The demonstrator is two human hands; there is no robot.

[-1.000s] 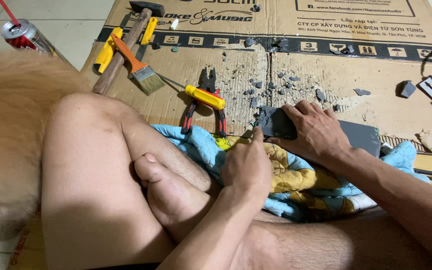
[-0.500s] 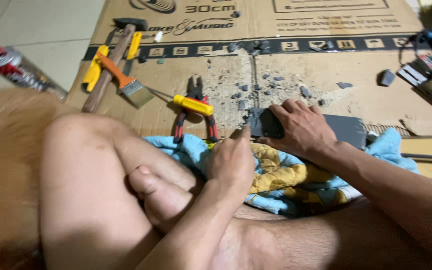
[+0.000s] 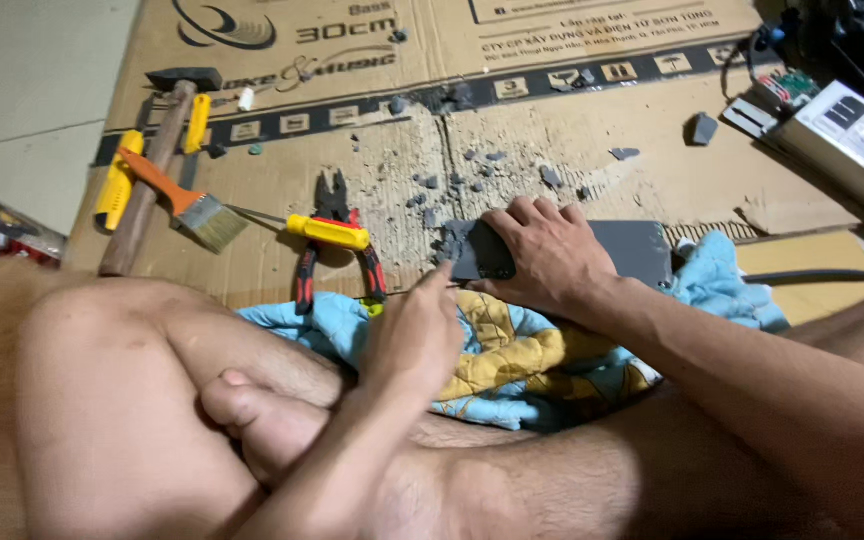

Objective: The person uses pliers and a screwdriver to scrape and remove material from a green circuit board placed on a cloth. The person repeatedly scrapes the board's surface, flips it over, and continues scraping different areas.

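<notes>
The fingers of the right hand [image 3: 550, 255] are curled over the near-left end of a dark grey slab [image 3: 642, 250] and closed on it, so that the slab is pinned flat where the cloth [image 3: 512, 350] meets the cardboard [image 3: 282, 150]. The fingers of the left hand [image 3: 414, 335] are bunched, with one fingertip stretched to the slab's crumbling left corner; whether anything is pinched in them cannot be told. The slab is lain partly on the blue and yellow cloth, which is spread over the crossed legs and the cardboard's near edge. Grey chips [image 3: 472, 170] are scattered on the cardboard just beyond the slab. Left of the hands, red-handled pliers [image 3: 337, 245] are crossed by a yellow tool handle [image 3: 330, 232]. Farther left a brush [image 3: 187, 205], a hammer [image 3: 157, 160] and a yellow knife [image 3: 117, 180] are laid side by side. At the far right a white box [image 3: 852, 135] is seen.
</notes>
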